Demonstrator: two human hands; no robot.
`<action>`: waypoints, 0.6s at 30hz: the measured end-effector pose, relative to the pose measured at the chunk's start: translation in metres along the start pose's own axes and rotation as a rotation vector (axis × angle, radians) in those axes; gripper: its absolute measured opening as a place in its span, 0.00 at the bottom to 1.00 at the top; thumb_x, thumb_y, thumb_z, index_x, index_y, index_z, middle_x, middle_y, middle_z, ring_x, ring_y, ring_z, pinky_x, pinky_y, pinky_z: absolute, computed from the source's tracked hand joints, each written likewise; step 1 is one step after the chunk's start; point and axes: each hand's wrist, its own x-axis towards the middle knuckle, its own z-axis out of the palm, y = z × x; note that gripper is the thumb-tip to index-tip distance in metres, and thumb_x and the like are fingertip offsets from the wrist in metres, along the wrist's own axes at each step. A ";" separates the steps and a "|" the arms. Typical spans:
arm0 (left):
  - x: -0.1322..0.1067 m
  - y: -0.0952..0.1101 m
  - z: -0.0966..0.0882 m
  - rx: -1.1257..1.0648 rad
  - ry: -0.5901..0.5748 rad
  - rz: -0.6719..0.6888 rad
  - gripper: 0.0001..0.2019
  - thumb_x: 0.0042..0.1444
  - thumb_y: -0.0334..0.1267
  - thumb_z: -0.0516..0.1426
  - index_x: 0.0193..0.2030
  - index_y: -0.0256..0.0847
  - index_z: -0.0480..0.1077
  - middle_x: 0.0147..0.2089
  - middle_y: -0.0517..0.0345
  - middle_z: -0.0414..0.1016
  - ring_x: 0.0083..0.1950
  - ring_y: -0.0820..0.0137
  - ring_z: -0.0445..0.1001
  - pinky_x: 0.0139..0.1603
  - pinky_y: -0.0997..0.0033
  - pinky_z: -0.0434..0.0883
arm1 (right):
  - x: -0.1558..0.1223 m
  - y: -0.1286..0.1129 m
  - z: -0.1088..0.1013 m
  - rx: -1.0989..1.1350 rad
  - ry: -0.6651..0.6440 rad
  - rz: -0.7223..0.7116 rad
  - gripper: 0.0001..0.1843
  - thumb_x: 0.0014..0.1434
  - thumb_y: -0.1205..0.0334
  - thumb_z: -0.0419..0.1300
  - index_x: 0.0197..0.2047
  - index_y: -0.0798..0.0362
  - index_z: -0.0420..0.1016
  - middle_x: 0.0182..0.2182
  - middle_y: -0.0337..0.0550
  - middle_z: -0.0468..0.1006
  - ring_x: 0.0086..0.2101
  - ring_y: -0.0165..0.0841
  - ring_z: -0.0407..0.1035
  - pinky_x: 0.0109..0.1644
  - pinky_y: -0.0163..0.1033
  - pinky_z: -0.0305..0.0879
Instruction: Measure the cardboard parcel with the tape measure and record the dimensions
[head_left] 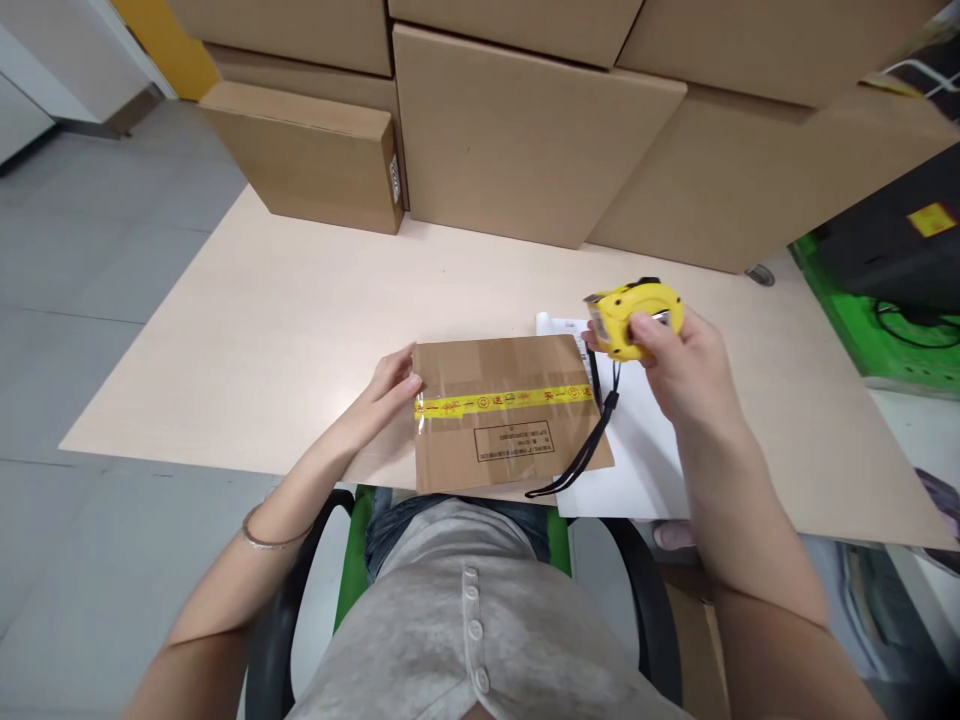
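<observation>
A brown cardboard box (pixel 495 365) with a strip of yellow printed tape lies at the table's front edge. My left hand (pixel 391 388) touches its left side, the thumb on the near left edge and the fingers partly hidden behind it. Above the box's right end, my right hand (pixel 679 350) is closed around a yellow tape measure (pixel 626 312). From the tape measure a black wrist strap (pixel 589 450) hangs down across the box's right side. White paper sheets (pixel 645 450) lie partly under the box, below my right hand.
Large cardboard boxes (pixel 517 140) stand stacked along the back of the pale table (pixel 225 360). A smaller flat box (pixel 315 165) stands at the back left. At the right are a green bin (pixel 847 320) with dark items and a cable grommet (pixel 760 275).
</observation>
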 end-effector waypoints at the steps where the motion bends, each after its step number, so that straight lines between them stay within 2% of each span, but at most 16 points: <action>1: -0.001 0.002 0.002 0.016 0.011 0.000 0.23 0.75 0.52 0.53 0.73 0.57 0.68 0.76 0.50 0.66 0.82 0.48 0.57 0.83 0.37 0.55 | 0.001 0.008 -0.006 0.044 0.009 0.070 0.18 0.63 0.44 0.68 0.49 0.47 0.82 0.49 0.45 0.87 0.47 0.42 0.84 0.55 0.53 0.82; 3: -0.002 0.006 0.004 0.010 -0.027 0.036 0.22 0.76 0.50 0.51 0.72 0.53 0.71 0.74 0.49 0.71 0.81 0.50 0.60 0.82 0.39 0.58 | 0.000 0.023 -0.013 0.085 -0.024 0.191 0.18 0.64 0.42 0.67 0.48 0.47 0.82 0.48 0.45 0.87 0.47 0.41 0.84 0.51 0.49 0.84; 5: 0.001 0.011 0.006 -0.024 -0.083 0.060 0.25 0.77 0.49 0.51 0.77 0.53 0.63 0.77 0.49 0.68 0.81 0.51 0.62 0.82 0.40 0.60 | -0.005 0.032 -0.014 0.102 -0.054 0.253 0.18 0.63 0.41 0.68 0.46 0.47 0.82 0.46 0.45 0.87 0.46 0.40 0.84 0.47 0.44 0.84; 8: 0.010 0.025 0.003 0.006 -0.093 0.051 0.35 0.73 0.50 0.57 0.83 0.58 0.50 0.84 0.52 0.57 0.82 0.48 0.59 0.82 0.39 0.58 | -0.018 0.027 -0.012 0.122 -0.014 0.179 0.17 0.62 0.43 0.69 0.47 0.45 0.81 0.48 0.44 0.87 0.48 0.40 0.83 0.50 0.45 0.84; 10: 0.017 0.037 -0.003 0.048 -0.082 0.082 0.42 0.70 0.52 0.61 0.84 0.61 0.45 0.84 0.52 0.56 0.82 0.45 0.59 0.81 0.37 0.59 | -0.029 0.013 -0.012 0.138 0.016 0.098 0.17 0.64 0.44 0.66 0.51 0.43 0.80 0.54 0.45 0.86 0.54 0.43 0.82 0.55 0.51 0.83; 12: 0.025 0.051 -0.007 0.078 -0.057 0.182 0.49 0.65 0.53 0.66 0.84 0.63 0.42 0.82 0.50 0.59 0.82 0.44 0.59 0.81 0.37 0.60 | -0.041 -0.004 -0.015 0.160 0.017 0.054 0.18 0.66 0.43 0.63 0.54 0.41 0.80 0.58 0.45 0.85 0.58 0.48 0.80 0.56 0.58 0.83; 15: 0.036 0.069 -0.006 0.154 0.008 0.396 0.54 0.57 0.51 0.72 0.83 0.62 0.48 0.81 0.50 0.59 0.82 0.43 0.56 0.83 0.37 0.54 | -0.056 -0.019 -0.018 0.181 0.014 0.028 0.18 0.67 0.42 0.60 0.53 0.40 0.81 0.58 0.46 0.85 0.58 0.51 0.81 0.57 0.63 0.82; 18: 0.042 0.073 0.002 0.306 0.018 0.506 0.48 0.54 0.52 0.74 0.79 0.59 0.60 0.80 0.50 0.60 0.83 0.40 0.51 0.84 0.32 0.44 | -0.063 -0.013 -0.018 0.194 0.058 0.028 0.13 0.65 0.46 0.63 0.49 0.41 0.80 0.53 0.46 0.87 0.59 0.51 0.80 0.59 0.64 0.81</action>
